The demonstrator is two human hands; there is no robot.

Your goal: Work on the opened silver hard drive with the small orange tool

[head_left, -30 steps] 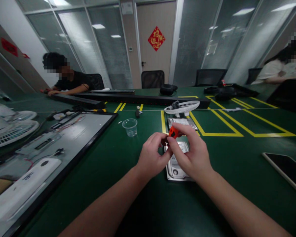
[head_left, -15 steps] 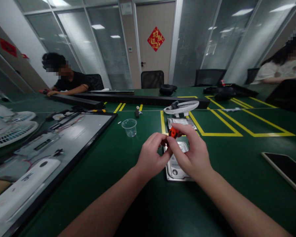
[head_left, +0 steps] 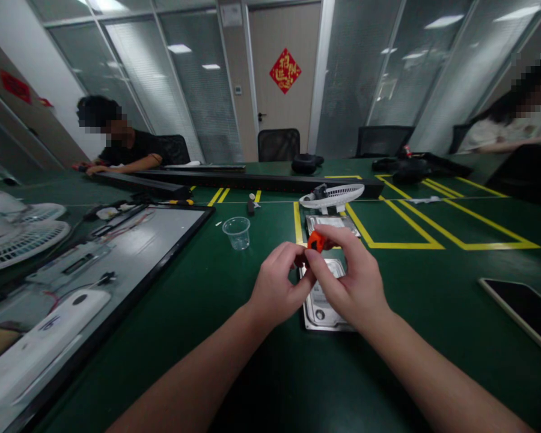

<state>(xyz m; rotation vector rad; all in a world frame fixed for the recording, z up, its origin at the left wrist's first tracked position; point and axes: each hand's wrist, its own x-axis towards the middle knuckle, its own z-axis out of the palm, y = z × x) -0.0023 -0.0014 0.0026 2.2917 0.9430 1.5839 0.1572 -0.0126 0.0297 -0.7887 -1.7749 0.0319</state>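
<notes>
My right hand [head_left: 351, 279] is closed, thumb and fingers pinching the orange-and-black handle of a screwdriver [head_left: 316, 240]; its shaft is hidden. My left hand [head_left: 279, 279] is closed too, fingertips pinched together just below the handle and touching the right thumb. What those left fingers grip is out of sight. Beneath both hands a silver hard drive [head_left: 327, 322] lies flat on the green table, partly covered by them. Just beyond sits a second hard drive [head_left: 331, 222], with a white fan grille part [head_left: 342, 196] behind it.
A clear plastic cup [head_left: 237, 233] stands left of my hands. Farther left lies a large opened panel [head_left: 162, 231] with wiring and a white casing. A phone [head_left: 523, 310] is at right. Long black bars [head_left: 261, 180] cross the table; two people sit beyond.
The screwdriver handle has turned slightly between my right fingers; its black marking shows differently. Both hands stay in nearly the same place.
</notes>
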